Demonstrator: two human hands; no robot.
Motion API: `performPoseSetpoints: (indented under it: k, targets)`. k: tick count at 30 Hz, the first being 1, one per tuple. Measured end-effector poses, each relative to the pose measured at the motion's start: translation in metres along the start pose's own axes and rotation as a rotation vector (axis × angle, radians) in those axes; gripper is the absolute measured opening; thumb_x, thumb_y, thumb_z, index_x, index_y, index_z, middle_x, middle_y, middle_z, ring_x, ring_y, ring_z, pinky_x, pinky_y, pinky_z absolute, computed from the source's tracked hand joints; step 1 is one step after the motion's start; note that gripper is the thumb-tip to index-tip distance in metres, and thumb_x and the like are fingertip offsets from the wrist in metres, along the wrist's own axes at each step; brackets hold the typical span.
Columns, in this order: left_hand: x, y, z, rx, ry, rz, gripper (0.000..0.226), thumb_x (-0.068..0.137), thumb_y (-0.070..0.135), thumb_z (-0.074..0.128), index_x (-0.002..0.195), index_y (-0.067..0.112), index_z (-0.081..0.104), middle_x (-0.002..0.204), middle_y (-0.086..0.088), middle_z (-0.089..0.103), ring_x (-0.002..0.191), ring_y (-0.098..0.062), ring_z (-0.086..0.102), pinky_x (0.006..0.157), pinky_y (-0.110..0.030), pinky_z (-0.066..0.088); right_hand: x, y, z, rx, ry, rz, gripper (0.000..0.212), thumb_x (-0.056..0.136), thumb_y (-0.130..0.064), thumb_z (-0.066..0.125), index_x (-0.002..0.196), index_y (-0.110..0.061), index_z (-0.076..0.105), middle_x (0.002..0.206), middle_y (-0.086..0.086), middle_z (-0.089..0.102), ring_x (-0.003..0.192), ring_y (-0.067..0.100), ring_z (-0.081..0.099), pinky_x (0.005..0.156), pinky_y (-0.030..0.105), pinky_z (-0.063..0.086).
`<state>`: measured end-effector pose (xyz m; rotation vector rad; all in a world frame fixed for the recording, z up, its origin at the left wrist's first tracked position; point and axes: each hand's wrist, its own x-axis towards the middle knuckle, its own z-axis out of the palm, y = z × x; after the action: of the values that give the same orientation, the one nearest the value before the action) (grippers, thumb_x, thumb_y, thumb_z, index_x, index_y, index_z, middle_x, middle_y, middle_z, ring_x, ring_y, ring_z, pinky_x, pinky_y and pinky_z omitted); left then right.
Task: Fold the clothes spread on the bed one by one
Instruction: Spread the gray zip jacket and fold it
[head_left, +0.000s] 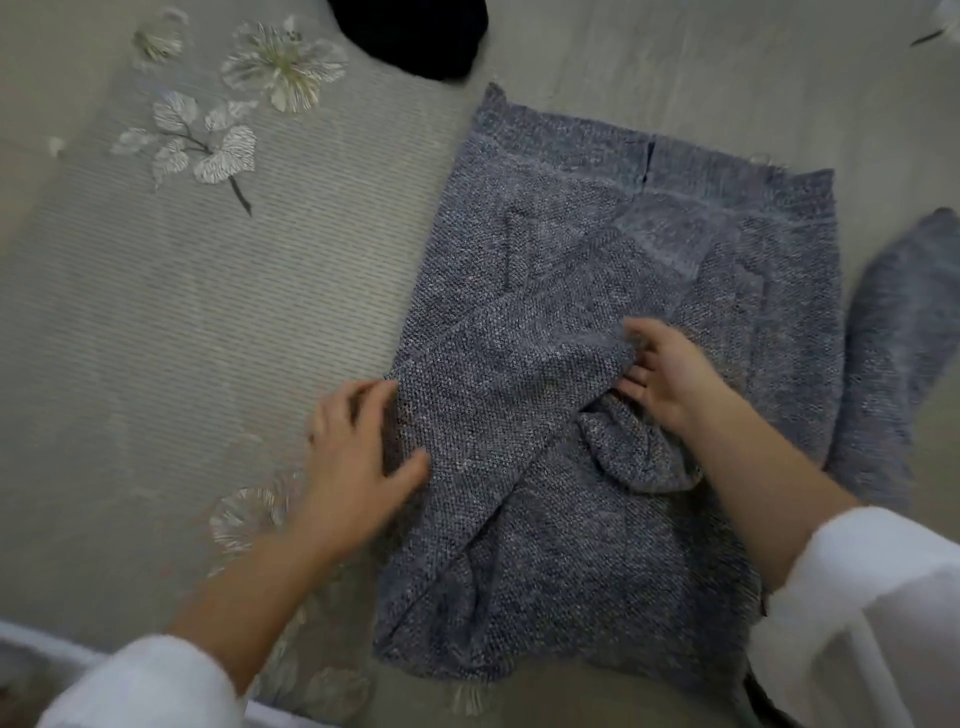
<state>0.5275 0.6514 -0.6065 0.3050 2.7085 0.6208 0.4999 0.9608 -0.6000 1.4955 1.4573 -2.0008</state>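
Observation:
A blue-grey knit sweater (597, 260) lies flat on the bed, its left sleeve folded across the body. The other sleeve (888, 353) trails off to the right. My left hand (358, 457) rests on the sweater's left edge, fingers spread and nearly straight, thumb on the knit. At the middle of the sweater my right hand (660, 374) pinches the end of the folded-over sleeve between thumb and fingers. White shirt cuffs cover both my wrists.
The bed cover (156, 338) is pale grey with embroidered white flowers (280, 67) at the upper left. A black garment (415, 31) lies at the top edge, beyond the sweater. The near edge of the bed runs along the bottom left.

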Motion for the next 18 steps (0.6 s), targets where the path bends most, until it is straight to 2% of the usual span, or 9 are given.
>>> performPoseSetpoints:
  k: [3, 5, 7, 9, 11, 13, 15, 17, 18]
  targets:
    - [-0.036, 0.016, 0.021, 0.124, -0.173, 0.329, 0.081, 0.078, 0.065, 0.049, 0.147, 0.037, 0.015, 0.119, 0.003, 0.034, 0.107, -0.016, 0.041, 0.089, -0.032, 0.042, 0.005, -0.011, 0.007, -0.019, 0.069, -0.039, 0.035, 0.085, -0.012, 0.068, 0.117, -0.010, 0.054, 0.113, 0.010, 0.066, 0.091, 0.021, 0.065, 0.068, 0.032, 0.057]
    - [-0.049, 0.017, 0.028, 0.217, -0.397, 0.384, 0.095, 0.083, 0.047, 0.053, 0.143, 0.049, -0.021, 0.113, 0.004, 0.035, 0.093, -0.014, 0.047, 0.071, -0.027, 0.045, 0.007, -0.021, 0.009, -0.065, 0.140, -0.181, 0.049, 0.086, -0.004, 0.066, 0.131, -0.013, 0.049, 0.118, 0.009, 0.064, 0.094, 0.023, 0.063, 0.081, 0.035, 0.055]
    - [-0.051, 0.016, 0.027, 0.207, -0.457, 0.370, 0.100, 0.085, 0.030, 0.052, 0.134, 0.057, -0.031, 0.104, 0.006, 0.036, 0.081, -0.014, 0.048, 0.063, -0.027, 0.042, 0.003, -0.023, 0.005, -0.173, 0.257, -0.365, 0.061, 0.088, -0.003, 0.064, 0.143, -0.010, 0.039, 0.121, 0.003, 0.057, 0.107, 0.020, 0.058, 0.095, 0.032, 0.046]
    - [-0.048, 0.017, 0.022, 0.143, -0.479, 0.355, 0.099, 0.082, 0.028, 0.052, 0.134, 0.061, -0.026, 0.096, 0.009, 0.033, 0.070, -0.012, 0.042, 0.059, -0.025, 0.037, 0.000, -0.014, -0.006, -0.486, 0.378, -0.479, 0.049, 0.092, -0.010, 0.061, 0.138, -0.007, 0.045, 0.119, -0.001, 0.055, 0.111, 0.018, 0.054, 0.096, 0.028, 0.041]
    - [-0.046, 0.017, 0.021, 0.131, -0.544, 0.346, 0.099, 0.081, 0.036, 0.055, 0.135, 0.061, -0.024, 0.094, 0.009, 0.033, 0.068, -0.012, 0.041, 0.056, -0.025, 0.035, -0.001, 0.003, -0.020, -0.792, 0.376, -0.498, 0.042, 0.094, -0.022, 0.060, 0.132, -0.006, 0.049, 0.125, 0.008, 0.058, 0.114, 0.028, 0.055, 0.098, 0.037, 0.044]
    - [-0.044, 0.020, 0.020, 0.170, -0.617, 0.300, 0.091, 0.081, 0.050, 0.054, 0.140, 0.059, -0.016, 0.096, 0.010, 0.035, 0.071, -0.012, 0.044, 0.057, -0.023, 0.034, -0.004, 0.015, -0.034, -0.844, 0.323, -0.523, 0.050, 0.093, -0.032, 0.060, 0.135, -0.008, 0.045, 0.131, 0.011, 0.055, 0.119, 0.030, 0.051, 0.102, 0.043, 0.043]
    - [-0.038, 0.032, 0.019, 0.202, -0.569, 0.240, 0.067, 0.083, 0.057, 0.049, 0.143, 0.051, 0.019, 0.100, 0.012, 0.043, 0.084, -0.012, 0.054, 0.064, -0.024, 0.040, -0.012, 0.022, -0.054, -0.815, 0.369, -0.623, 0.050, 0.093, -0.033, 0.058, 0.136, -0.009, 0.046, 0.129, 0.009, 0.055, 0.121, 0.027, 0.049, 0.103, 0.045, 0.042]
    - [-0.032, 0.057, 0.023, 0.161, -0.386, 0.210, 0.034, 0.089, 0.050, 0.047, 0.117, 0.032, 0.054, 0.095, 0.011, 0.045, 0.091, -0.014, 0.057, 0.071, -0.029, 0.043, -0.021, 0.027, -0.089, -0.797, 0.469, -0.697, 0.042, 0.094, -0.029, 0.056, 0.130, -0.009, 0.051, 0.123, 0.008, 0.055, 0.116, 0.024, 0.050, 0.100, 0.039, 0.043]
    - [-0.029, 0.071, 0.027, 0.123, -0.296, 0.208, 0.025, 0.091, 0.044, 0.048, 0.105, 0.026, 0.057, 0.094, 0.009, 0.044, 0.092, -0.016, 0.055, 0.072, -0.031, 0.043, -0.026, 0.030, -0.110, -0.788, 0.513, -0.698, 0.038, 0.093, -0.027, 0.056, 0.126, -0.009, 0.054, 0.121, 0.008, 0.055, 0.114, 0.024, 0.050, 0.098, 0.037, 0.042]
